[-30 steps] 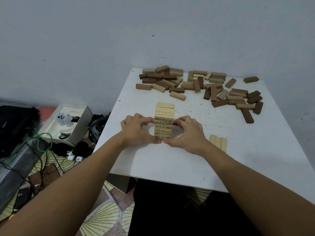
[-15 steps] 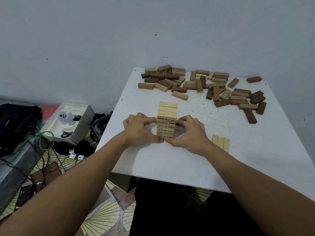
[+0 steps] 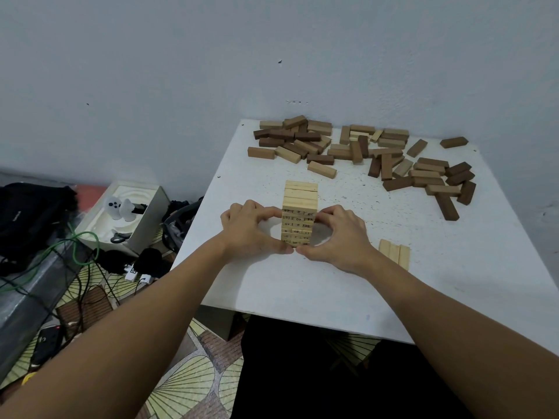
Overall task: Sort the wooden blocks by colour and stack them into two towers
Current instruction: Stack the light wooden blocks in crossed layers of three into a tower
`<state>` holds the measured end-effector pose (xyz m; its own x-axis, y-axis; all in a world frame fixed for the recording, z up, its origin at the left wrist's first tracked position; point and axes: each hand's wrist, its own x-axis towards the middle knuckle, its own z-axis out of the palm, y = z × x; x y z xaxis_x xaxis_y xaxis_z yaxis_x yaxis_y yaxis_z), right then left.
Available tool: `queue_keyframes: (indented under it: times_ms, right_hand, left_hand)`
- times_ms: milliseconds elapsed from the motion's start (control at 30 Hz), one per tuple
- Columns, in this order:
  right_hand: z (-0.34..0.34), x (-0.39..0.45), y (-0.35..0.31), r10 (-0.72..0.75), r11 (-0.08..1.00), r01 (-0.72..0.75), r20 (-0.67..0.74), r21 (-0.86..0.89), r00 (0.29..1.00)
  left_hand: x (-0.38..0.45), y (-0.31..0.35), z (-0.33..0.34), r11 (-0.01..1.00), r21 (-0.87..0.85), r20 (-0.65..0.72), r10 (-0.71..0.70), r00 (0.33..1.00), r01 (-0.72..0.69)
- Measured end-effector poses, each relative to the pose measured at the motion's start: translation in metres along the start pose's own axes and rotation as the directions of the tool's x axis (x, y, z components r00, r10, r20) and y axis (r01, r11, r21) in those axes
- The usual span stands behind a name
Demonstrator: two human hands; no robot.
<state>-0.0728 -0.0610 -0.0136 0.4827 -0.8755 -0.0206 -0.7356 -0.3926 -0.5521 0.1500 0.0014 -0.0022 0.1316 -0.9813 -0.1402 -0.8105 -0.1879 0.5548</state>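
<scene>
— On table, centre: what do we list?
— One pale tower; our left hand and right hand clasp its sides, thumbs at its base.
— Elsewhere?
— Three pale blocks beside the right hand; mixed pile at the far edge.

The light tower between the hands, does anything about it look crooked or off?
Nothing stands out. The tower stands upright and square, gripped by the left hand and right hand. Brown blocks lie unsorted behind.
</scene>
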Motion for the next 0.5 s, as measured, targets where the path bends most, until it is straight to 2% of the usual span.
queue_keyframes:
  times_ms: [500]
  right_hand:
    - [-0.0016,-0.0002,-0.0045,0.015,1.000,-0.015,0.015,0.008,1.000]
  left_hand:
    - [0.0006,0.0019,0.0009,1.000,0.014,0.005,-0.024,1.000,0.024]
